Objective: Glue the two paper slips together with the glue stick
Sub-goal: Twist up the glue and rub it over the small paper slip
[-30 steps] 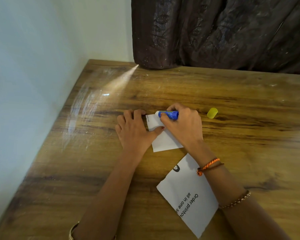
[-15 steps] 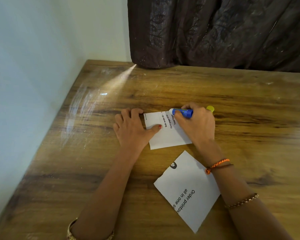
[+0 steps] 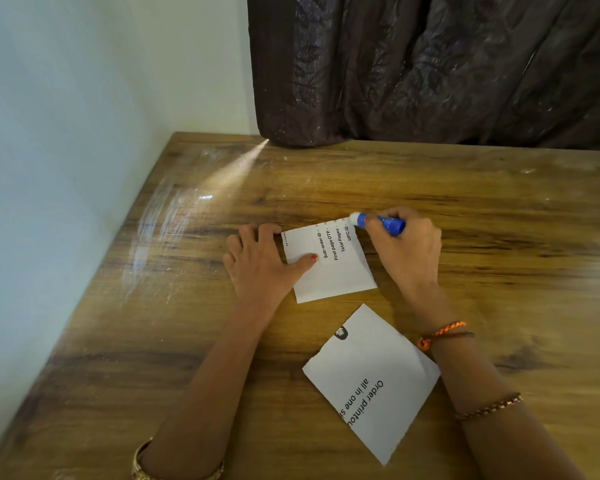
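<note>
L hand (image 3: 264,263) pins slip (image 3: 329,265); 2nd slip (image 3: 371,379) under R forearm (image 3: 471,386)

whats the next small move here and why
Probably lift the glue stick away and reach for the second slip. The right hand has the glue tip at the far right corner of the first slip, which the left hand pins flat, while the second slip lies apart, nearer the person.

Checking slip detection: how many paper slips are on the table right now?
2. One slip lies pinned flat under the left hand, with the glue stick at its far right corner. The other slip lies loose nearer the person, beside the right forearm. None seem hidden.
</note>
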